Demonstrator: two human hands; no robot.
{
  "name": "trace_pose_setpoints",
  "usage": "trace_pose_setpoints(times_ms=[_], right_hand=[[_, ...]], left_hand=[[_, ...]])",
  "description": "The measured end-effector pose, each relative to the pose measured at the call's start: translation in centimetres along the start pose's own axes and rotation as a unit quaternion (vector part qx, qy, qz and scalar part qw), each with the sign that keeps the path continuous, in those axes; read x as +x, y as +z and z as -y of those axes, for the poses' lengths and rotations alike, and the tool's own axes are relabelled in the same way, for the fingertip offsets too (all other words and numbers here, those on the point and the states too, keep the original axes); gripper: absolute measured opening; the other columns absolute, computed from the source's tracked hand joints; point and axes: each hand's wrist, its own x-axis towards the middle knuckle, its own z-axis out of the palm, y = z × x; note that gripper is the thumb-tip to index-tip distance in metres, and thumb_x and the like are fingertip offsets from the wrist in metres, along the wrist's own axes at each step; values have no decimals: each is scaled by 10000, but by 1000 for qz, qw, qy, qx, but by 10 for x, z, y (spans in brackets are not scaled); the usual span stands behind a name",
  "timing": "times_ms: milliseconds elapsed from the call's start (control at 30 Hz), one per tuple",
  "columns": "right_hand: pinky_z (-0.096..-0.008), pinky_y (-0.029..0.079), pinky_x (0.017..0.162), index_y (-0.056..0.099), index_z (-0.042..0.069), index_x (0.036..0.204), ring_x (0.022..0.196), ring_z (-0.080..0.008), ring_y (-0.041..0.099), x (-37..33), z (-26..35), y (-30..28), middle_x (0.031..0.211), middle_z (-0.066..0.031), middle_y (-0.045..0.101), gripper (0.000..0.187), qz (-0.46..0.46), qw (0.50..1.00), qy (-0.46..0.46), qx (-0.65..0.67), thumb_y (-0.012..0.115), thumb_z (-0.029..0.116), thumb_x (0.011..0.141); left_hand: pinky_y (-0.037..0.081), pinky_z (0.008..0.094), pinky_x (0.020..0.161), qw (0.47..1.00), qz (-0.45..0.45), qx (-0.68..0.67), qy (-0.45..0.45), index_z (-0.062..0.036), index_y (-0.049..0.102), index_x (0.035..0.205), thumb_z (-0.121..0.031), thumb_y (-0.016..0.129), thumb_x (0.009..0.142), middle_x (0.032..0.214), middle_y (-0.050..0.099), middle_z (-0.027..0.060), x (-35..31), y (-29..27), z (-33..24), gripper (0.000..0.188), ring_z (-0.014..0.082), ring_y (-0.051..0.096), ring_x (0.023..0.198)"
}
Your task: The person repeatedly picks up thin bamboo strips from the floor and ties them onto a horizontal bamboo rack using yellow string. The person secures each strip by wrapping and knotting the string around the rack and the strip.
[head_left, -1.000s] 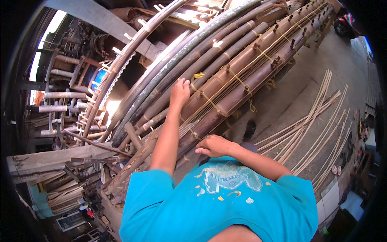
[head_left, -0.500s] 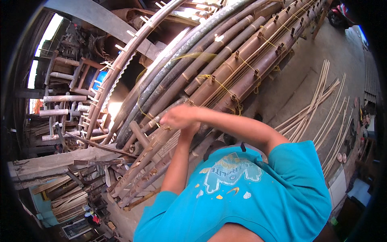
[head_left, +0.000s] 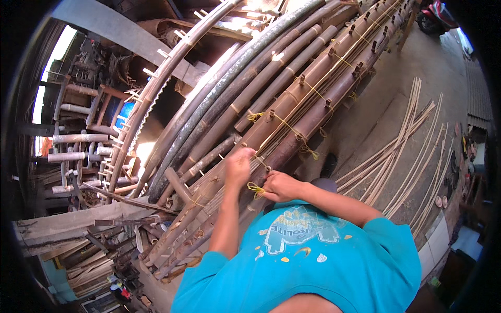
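Note:
Two long brown bamboo poles run diagonally side by side, the upper pole (head_left: 286,106) and the lower pole (head_left: 313,122), with thin bamboo strips (head_left: 302,112) between them. Short pegs stand up along both, and yellow string (head_left: 315,89) crosses from one to the other. Over the upper pole my left hand (head_left: 239,166) is closed in a fist; whatever its fingers hold is hidden. A short line of string spans the gap beside it. My right hand (head_left: 282,187) is closed by a peg on the lower pole, pinching a looped bundle of yellow string (head_left: 255,189).
More bamboo poles (head_left: 245,99) lie beyond, next to a grey mottled pole (head_left: 229,83). A curved ladder-like pole with pegs (head_left: 140,112) stands at left. Loose bamboo strips (head_left: 402,151) lie on the floor at right. A motorbike (head_left: 434,20) is at the far right.
My hands were crossed close together over the upper pole, with yellow string swinging in the air. Now they are apart, the right one drawn back to the lower pole with the bundled string.

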Motion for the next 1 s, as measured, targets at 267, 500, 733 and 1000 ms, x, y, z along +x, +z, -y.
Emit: trace_pose_setpoints(times_ms=[267,500,733,1000], right_hand=[[-443,462,955,682,71,800,838,-299,630,-11,6,-17,788,-110,650,127,0,997,-48,-52,648,185,843],[-457,392,1074,447,93,1414,1265,-371,497,-123,-41,-90,1396,-196,499,517,-171,948,244,114,593,247,942],[-432,480,942,608,94,1252,1120,-334,616,-333,-154,-171,1208,-174,650,453,-244,803,533,110,584,400,920],[-434,516,842,720,103,1029,957,-346,667,-595,-351,-272,1008,-181,697,330,-428,569,702,20,569,357,882]], left_hand=[[487,479,738,962,9,266,-68,-34,685,894,-303,497,932,898,639,267,113,1,129,331,472,614,867],[498,481,820,869,249,425,-47,13,691,950,-355,536,946,948,678,257,208,34,21,399,419,652,947],[522,324,846,934,245,206,156,33,615,1234,-194,581,982,1047,701,224,254,260,-237,340,253,697,977],[534,404,866,741,602,253,153,-66,562,1326,-279,590,964,1108,674,231,158,672,-227,421,354,668,1034]])
